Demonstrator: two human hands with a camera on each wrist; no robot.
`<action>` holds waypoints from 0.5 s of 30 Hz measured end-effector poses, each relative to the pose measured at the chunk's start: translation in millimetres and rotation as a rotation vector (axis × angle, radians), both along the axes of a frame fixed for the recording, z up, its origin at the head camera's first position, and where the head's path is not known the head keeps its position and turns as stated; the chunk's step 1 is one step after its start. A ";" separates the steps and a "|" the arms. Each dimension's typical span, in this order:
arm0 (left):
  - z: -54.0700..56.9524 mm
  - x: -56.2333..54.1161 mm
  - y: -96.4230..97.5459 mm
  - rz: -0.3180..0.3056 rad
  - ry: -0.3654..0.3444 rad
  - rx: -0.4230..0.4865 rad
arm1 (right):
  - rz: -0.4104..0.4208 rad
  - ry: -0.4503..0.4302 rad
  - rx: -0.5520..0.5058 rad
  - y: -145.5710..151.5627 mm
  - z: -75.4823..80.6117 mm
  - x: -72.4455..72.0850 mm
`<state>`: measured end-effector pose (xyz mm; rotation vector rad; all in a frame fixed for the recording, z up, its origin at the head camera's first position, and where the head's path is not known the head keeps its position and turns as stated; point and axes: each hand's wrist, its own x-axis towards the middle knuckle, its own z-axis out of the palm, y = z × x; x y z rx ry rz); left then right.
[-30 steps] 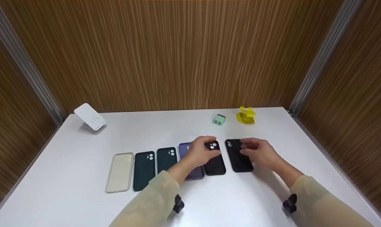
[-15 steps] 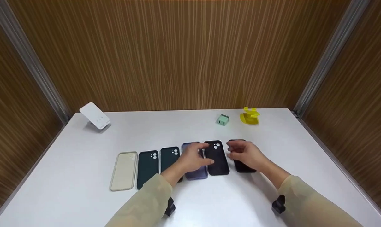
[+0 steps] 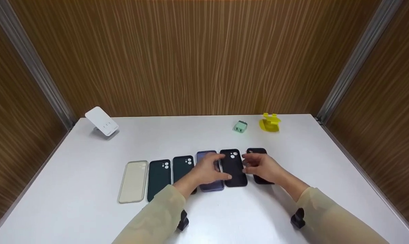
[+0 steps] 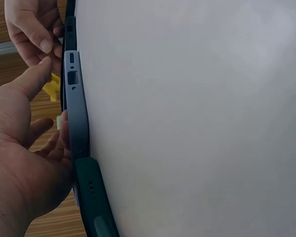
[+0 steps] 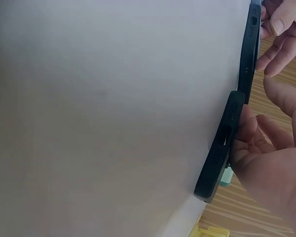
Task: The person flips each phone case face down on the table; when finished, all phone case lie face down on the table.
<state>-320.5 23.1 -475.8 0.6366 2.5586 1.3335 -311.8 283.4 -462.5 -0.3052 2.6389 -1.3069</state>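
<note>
Phone cases lie side by side in a row on the white table. My left hand (image 3: pixel 206 171) is over the purple phone case (image 3: pixel 211 186), its thumb and forefinger spread at the left part of a black phone case (image 3: pixel 235 174). Over the rightmost black phone case (image 3: pixel 263 180) is my right hand (image 3: pixel 265 166), fingertips by the right edge of the other black case. Neither hand grips anything that I can see. To the left lie two dark green cases, one at the outer side (image 3: pixel 159 179) and one nearer the purple (image 3: pixel 181 167), then a cream case (image 3: pixel 133 183).
A white tilted stand (image 3: pixel 102 121) is at the back left. At the back right are a mint green charger plug (image 3: pixel 240 126) and a yellow phone stand (image 3: pixel 269 123). Wood-grain panels (image 3: pixel 190 61) enclose the table's back and sides.
My left hand has drawn back left off the black case, uncovering its camera holes. My right hand has shifted left towards that case's right edge. The cases keep their order.
</note>
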 end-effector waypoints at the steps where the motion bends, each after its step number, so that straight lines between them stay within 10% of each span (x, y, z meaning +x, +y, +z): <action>1: 0.3 0.3 -0.1 -0.001 -0.003 -0.009 | 0.001 -0.003 0.004 -0.1 -0.3 -0.2; 15: -0.2 2.9 -1.9 -0.049 -0.007 -0.086 | 0.003 -0.015 0.029 0.9 -4.0 -0.6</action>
